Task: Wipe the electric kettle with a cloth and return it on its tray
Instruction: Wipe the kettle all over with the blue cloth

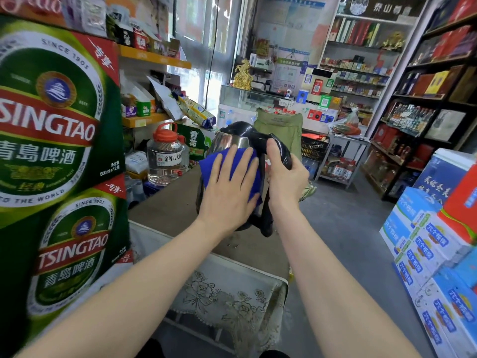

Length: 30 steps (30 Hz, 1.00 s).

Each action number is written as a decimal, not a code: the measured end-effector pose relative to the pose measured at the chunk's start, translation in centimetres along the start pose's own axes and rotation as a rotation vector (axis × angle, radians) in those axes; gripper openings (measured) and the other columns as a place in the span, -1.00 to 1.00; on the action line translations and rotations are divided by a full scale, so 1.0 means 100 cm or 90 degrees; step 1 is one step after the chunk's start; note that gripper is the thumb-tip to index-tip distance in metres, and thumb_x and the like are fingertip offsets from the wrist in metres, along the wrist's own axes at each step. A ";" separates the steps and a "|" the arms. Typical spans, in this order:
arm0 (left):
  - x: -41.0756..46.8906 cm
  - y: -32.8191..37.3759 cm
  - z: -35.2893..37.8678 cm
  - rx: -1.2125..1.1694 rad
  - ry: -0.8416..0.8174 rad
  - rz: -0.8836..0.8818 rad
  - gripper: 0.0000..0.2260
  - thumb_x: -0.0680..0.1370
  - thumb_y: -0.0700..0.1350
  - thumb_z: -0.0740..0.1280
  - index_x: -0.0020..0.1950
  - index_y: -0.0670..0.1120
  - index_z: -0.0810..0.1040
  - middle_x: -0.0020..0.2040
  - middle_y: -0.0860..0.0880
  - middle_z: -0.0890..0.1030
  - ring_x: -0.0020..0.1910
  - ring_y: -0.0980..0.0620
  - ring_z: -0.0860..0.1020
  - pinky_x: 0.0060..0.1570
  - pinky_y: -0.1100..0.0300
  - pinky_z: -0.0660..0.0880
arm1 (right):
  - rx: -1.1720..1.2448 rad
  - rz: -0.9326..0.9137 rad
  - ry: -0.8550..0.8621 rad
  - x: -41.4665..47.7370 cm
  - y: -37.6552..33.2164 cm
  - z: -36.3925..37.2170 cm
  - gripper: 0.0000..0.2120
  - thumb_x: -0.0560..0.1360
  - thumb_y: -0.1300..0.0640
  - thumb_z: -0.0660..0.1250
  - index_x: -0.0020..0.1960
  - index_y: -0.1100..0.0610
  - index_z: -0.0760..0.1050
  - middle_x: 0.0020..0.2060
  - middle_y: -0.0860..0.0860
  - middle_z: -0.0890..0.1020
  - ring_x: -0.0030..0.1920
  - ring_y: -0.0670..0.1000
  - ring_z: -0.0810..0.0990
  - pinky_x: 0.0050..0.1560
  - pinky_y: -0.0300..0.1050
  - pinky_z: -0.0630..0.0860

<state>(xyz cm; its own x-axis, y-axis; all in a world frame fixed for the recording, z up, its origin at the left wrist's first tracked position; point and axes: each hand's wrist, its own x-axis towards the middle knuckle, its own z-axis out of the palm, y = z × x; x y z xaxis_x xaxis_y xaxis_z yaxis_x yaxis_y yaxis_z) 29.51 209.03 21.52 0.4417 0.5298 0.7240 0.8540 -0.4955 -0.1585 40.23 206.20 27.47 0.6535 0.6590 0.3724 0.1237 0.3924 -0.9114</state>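
So the electric kettle [229,140] is up in the air over the brown table [167,210] — roughly upright, top tipped a bit away, black handle [278,151] facing right, spout side left. Right hand [286,177] has its fingers curled tight round that handle. Left hand [229,192] is flat, fingers spread, pressing the blue cloth [251,177] against the steel side. Green beer cartons [56,120] stacked left.

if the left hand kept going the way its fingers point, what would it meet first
The left hand lies flat on the blue cloth against the kettle, fingers pointing up and slightly right. It would probably slide off the cloth onto the kettle's bare steel, then its black lid.
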 end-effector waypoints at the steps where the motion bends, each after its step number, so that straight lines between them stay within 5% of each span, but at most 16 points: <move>1: 0.002 -0.004 -0.001 -0.003 0.011 0.000 -0.33 0.56 0.12 0.22 0.57 -0.17 0.14 0.59 -0.17 0.17 0.57 -0.28 0.09 0.51 -0.22 0.07 | 0.009 0.005 0.001 -0.001 0.000 0.001 -0.62 0.43 -0.20 0.52 -0.35 0.05 0.55 -0.46 -0.09 0.56 -0.35 -0.04 0.47 -0.27 -0.14 0.44; 9: 0.032 -0.037 -0.019 -0.477 0.068 -0.319 -0.45 0.64 0.08 0.04 0.57 -0.15 0.13 0.56 -0.13 0.24 0.54 -0.08 0.21 0.50 -0.10 0.20 | 0.022 0.007 -0.027 0.001 0.004 -0.003 -0.63 0.39 -0.19 0.54 -0.42 -0.02 0.53 -0.47 -0.10 0.53 -0.34 -0.02 0.43 -0.25 -0.09 0.40; 14: 0.014 -0.013 -0.016 -0.139 0.064 -0.122 -0.45 0.61 0.06 0.04 0.55 -0.16 0.20 0.59 -0.17 0.17 0.58 -0.22 0.10 0.54 -0.14 0.05 | 0.017 0.005 -0.029 -0.004 0.005 0.000 -0.66 0.43 -0.16 0.53 -0.39 0.00 0.56 -0.46 -0.06 0.53 -0.35 -0.03 0.41 -0.27 -0.13 0.40; 17: 0.023 -0.022 -0.016 -0.146 0.076 -0.089 -0.47 0.59 0.04 0.06 0.53 -0.15 0.26 0.57 -0.13 0.23 0.57 -0.18 0.14 0.53 -0.11 0.08 | 0.028 0.009 -0.035 -0.007 0.007 0.000 -0.63 0.43 -0.16 0.53 -0.41 0.01 0.54 -0.47 -0.04 0.52 -0.36 -0.01 0.42 -0.28 -0.11 0.39; 23: 0.016 -0.034 -0.018 -0.575 0.103 -0.432 -0.56 0.68 0.03 0.03 0.54 -0.06 0.23 0.49 -0.05 0.37 0.45 -0.03 0.35 0.40 0.10 0.27 | 0.049 0.027 -0.040 -0.004 0.006 -0.008 -0.58 0.43 -0.15 0.53 -0.52 -0.09 0.48 -0.52 -0.16 0.47 -0.41 -0.07 0.39 -0.27 -0.18 0.36; 26: -0.007 -0.014 -0.013 -0.494 0.104 -0.402 -0.49 0.66 0.07 0.02 0.57 -0.10 0.14 0.57 -0.08 0.24 0.54 -0.04 0.20 0.52 -0.02 0.17 | 0.097 0.055 -0.024 -0.002 0.004 -0.010 -0.65 0.47 -0.11 0.52 -0.43 -0.07 0.53 -0.54 -0.18 0.49 -0.45 -0.12 0.40 -0.32 -0.24 0.37; 30: -0.018 0.022 -0.001 -0.097 0.052 -0.221 -0.39 0.61 0.09 0.04 0.58 -0.18 0.06 0.59 -0.22 0.11 0.56 -0.29 0.09 0.53 -0.19 0.02 | 0.097 0.055 -0.011 -0.008 0.002 -0.001 -0.67 0.47 -0.10 0.53 -0.38 0.00 0.55 -0.51 -0.15 0.53 -0.42 -0.10 0.44 -0.33 -0.21 0.40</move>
<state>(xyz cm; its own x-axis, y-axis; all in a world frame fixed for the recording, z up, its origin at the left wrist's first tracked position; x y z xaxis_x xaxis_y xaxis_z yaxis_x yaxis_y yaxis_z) 30.54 206.94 20.01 0.1045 0.6302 0.7694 0.8955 -0.3962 0.2028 39.83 205.71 26.95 0.6431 0.7053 0.2983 -0.0474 0.4254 -0.9037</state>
